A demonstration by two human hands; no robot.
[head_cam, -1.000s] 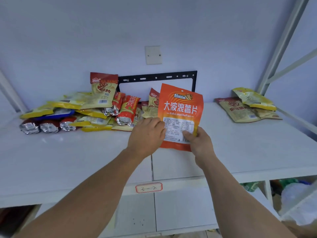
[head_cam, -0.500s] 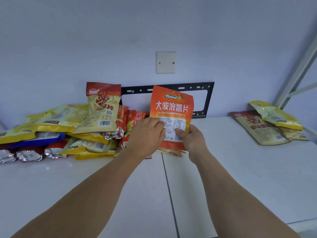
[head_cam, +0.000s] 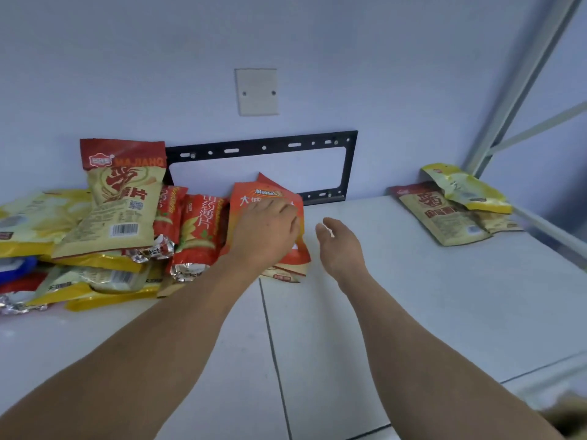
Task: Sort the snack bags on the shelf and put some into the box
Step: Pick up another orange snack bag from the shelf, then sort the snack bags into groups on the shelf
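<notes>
Now the white shelf (head_cam: 413, 296) holds snack bags, and the black metal bracket (head_cam: 260, 147) on the wall behind it is the mark to go by. Far to the left of the bracket lies a messy pile of snack bags (head_cam: 79, 249), yellow, blue, red and silver, all stacked on each other. On top of that pile leans a tan and red bag (head_cam: 120, 198), its top corner just left of the bracket. Next come two red bags (head_cam: 197, 230), standing tilted below the bracket's left part. Below the middle of the bracket sits the orange bag (head_cam: 254, 198), leaning back toward the wall on top of other bags. The left hand (head_cam: 266, 230) lies flat on the front of this orange bag, fingers spread and pressing on it. Just to the right of it, below the bracket's right part, the right hand (head_cam: 340, 246) hangs over the shelf with fingers loose and straight, holding nothing and not touching the bag. Far right of the bracket lies a small heap of tan and yellow bags (head_cam: 451, 211).
</notes>
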